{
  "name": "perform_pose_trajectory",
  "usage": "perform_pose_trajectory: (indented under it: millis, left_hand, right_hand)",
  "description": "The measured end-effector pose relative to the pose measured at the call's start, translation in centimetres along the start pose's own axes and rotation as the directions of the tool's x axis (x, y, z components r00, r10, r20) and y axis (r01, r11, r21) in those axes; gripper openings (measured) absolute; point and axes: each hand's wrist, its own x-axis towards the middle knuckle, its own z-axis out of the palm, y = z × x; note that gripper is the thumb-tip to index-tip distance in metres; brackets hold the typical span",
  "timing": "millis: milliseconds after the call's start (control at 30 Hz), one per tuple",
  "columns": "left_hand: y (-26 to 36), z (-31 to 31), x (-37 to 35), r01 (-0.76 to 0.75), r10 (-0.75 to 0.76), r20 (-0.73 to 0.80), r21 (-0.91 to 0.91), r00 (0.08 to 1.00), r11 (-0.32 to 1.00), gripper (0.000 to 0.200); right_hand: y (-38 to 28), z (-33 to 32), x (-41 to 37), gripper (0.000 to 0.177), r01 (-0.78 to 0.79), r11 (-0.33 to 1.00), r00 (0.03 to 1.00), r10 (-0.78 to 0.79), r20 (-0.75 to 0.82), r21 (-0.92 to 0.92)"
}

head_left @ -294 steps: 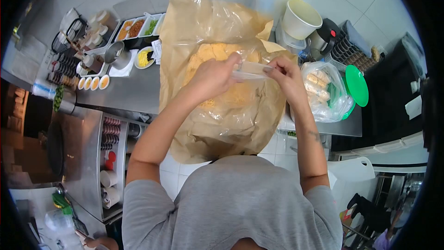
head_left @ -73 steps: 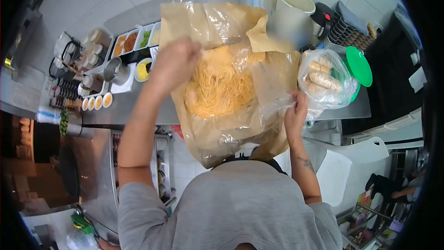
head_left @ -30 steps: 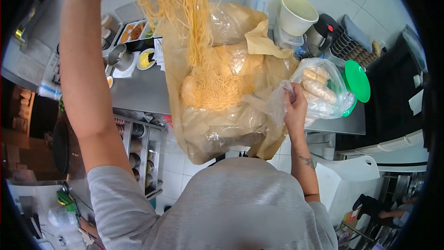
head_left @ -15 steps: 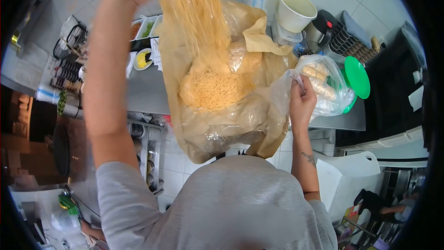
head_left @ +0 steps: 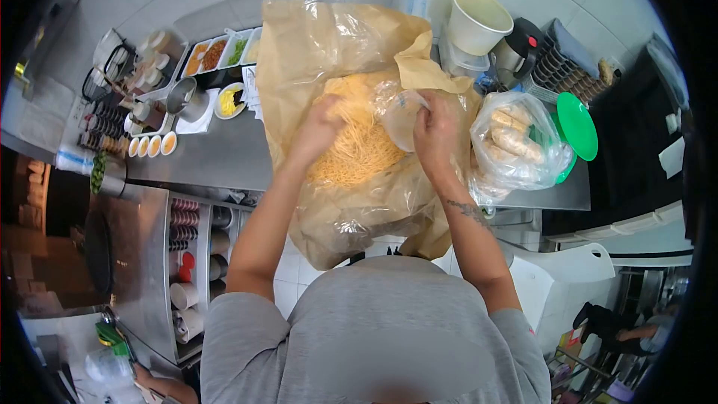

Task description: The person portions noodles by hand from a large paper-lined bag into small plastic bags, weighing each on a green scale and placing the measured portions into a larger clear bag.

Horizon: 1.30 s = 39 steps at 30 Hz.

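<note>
A heap of thin yellow noodles (head_left: 355,153) lies on brown paper with clear plastic over it (head_left: 299,37). My left hand (head_left: 320,131) is at the left side of the heap, its fingers blurred and partly sunk among the strands, so their grip is unclear. On the right of the noodles, my right hand (head_left: 435,131) pinches the edge of a small clear plastic bag (head_left: 402,123). That bag hangs to the left of my fingers, over the heap's right edge.
Trays of toppings (head_left: 215,52), a metal pot (head_left: 188,99) and small cups (head_left: 155,146) stand on the left. To the right are a bag of wrapped food (head_left: 516,138), a green lid (head_left: 577,126), a white tub (head_left: 481,21) and a kettle (head_left: 521,46). Other people show at both lower corners.
My left hand has come down from the upper left to the heap, and the raised noodles are down too. My right hand has moved left, bringing the clear bag over the noodles' edge.
</note>
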Motion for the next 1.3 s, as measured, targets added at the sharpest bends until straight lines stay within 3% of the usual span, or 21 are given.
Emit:
perform_pose_trajectory:
  millis: [67,167,267,333,433,467,500,533,567,600,633,700,733,767,800,833,900,1000,1067,1167,1300]
  left_hand:
    - [3.9,-2.2,-0.7,0.147,-0.153,0.032,-0.535,0.988,0.832,0.045]
    - [5.6,-3.4,-1.7,0.098,-0.044,0.099,-0.641,0.994,0.762,0.044]
    - [1.4,-1.2,-0.2,0.113,-0.053,0.194,-0.311,0.979,0.944,0.043]
    - [-0.6,1.3,0.8,0.08,-0.097,0.211,0.088,0.973,0.993,0.036]
    - [-0.3,4.0,1.8,0.037,-0.212,0.195,0.648,0.958,0.761,0.03]
    - [-0.1,4.2,2.0,0.111,-0.222,0.154,0.524,0.963,0.844,0.023]
    - [0.1,4.3,2.1,0.211,-0.243,0.16,0.192,0.957,0.958,0.024]
    - [0.3,4.3,2.2,0.292,-0.263,0.176,-0.163,0.948,0.942,0.025]
    - [0.7,4.1,2.1,0.344,-0.28,0.201,-0.492,0.939,0.8,0.026]
    - [1.4,3.7,1.9,0.466,-0.278,0.375,-0.729,0.885,0.501,0.025]
    - [1.6,4.5,1.6,0.375,-0.214,0.308,-0.777,0.927,0.506,0.024]
    - [2.2,6.3,0.8,0.187,-0.091,0.163,-0.852,0.982,0.49,0.024]
    - [2.7,6.5,0.8,0.171,-0.064,0.21,-0.539,0.976,0.825,0.024]
    - [4.2,6.3,0.7,0.092,-0.058,0.263,-0.119,0.963,0.989,0.024]
    - [5.2,6.3,0.8,-0.034,-0.07,0.311,0.319,0.948,0.947,0.025]
    - [5.0,6.2,1.0,-0.208,0.137,0.264,0.265,0.955,0.942,0.025]
    - [4.1,5.7,0.7,-0.534,0.516,0.14,0.18,0.845,0.826,0.028]
    - [3.7,4.0,-0.9,-0.206,0.084,0.23,0.58,0.97,0.788,0.031]
    - [-0.8,6.8,-2.9,-0.223,0.139,0.176,0.693,0.975,0.685,0.032]
    - [-5.3,7.6,-1.8,-0.25,0.287,0.045,0.631,0.957,0.734,0.031]
    - [2.6,2.4,0.0,-0.261,0.299,-0.017,0.444,0.954,0.857,0.026]
  right_hand:
    - [0.0,1.5,-0.5,0.021,-0.166,0.983,0.982,0.157,0.107,0.081]
    - [-1.1,3.8,-1.1,0.018,-0.474,0.842,0.868,0.398,0.297,0.257]
    - [-1.2,5.6,-1.3,0.019,-0.561,0.627,0.827,0.4,0.395,0.541]
    - [-1.4,6.0,-1.4,0.026,-0.581,0.412,0.813,0.335,0.477,0.701]
    - [-1.4,5.8,-2.6,0.028,-0.456,0.759,0.835,0.184,0.518,0.465]
    - [-1.9,5.0,-2.7,0.028,-0.383,0.805,0.879,0.167,0.447,0.452]
    - [-2.9,3.8,-2.7,0.028,-0.311,0.847,0.916,0.147,0.374,0.43]
    - [-3.4,3.1,-2.6,0.029,-0.242,0.884,0.946,0.123,0.3,0.4]
    - [-2.9,3.0,-2.7,0.028,-0.259,0.85,0.956,0.157,0.248,0.459]
    - [-2.2,3.1,-2.7,0.027,-0.269,0.812,0.962,0.194,0.195,0.517]
    - [-1.6,3.1,-2.7,0.026,-0.271,0.771,0.962,0.232,0.143,0.575]
    - [-3.3,1.5,-1.7,0.023,-0.361,0.749,0.93,0.246,0.272,0.556]
    - [-3.9,0.7,-1.4,0.023,-0.407,0.736,0.907,0.252,0.339,0.541]
    - [-3.9,0.4,-1.3,0.023,-0.435,0.76,0.893,0.294,0.341,0.482]
    - [-3.7,0.4,-0.7,0.024,-0.459,0.781,0.88,0.332,0.34,0.423]
    - [-3.3,0.4,0.3,0.026,-0.476,0.799,0.87,0.368,0.329,0.366]
    - [-0.6,0.0,1.8,0.03,-0.496,0.795,0.866,0.423,0.268,0.349]
    - [-0.5,-1.2,2.6,0.034,-0.55,0.779,0.835,0.502,0.224,0.302]
    - [-1.3,-1.4,3.0,0.036,-0.538,0.802,0.842,0.496,0.211,0.26]
    - [-1.9,-1.2,3.5,0.038,-0.499,0.843,0.862,0.458,0.219,0.202]
    - [-3.4,-2.1,4.7,0.035,-0.576,0.794,0.805,0.509,0.306,0.196]
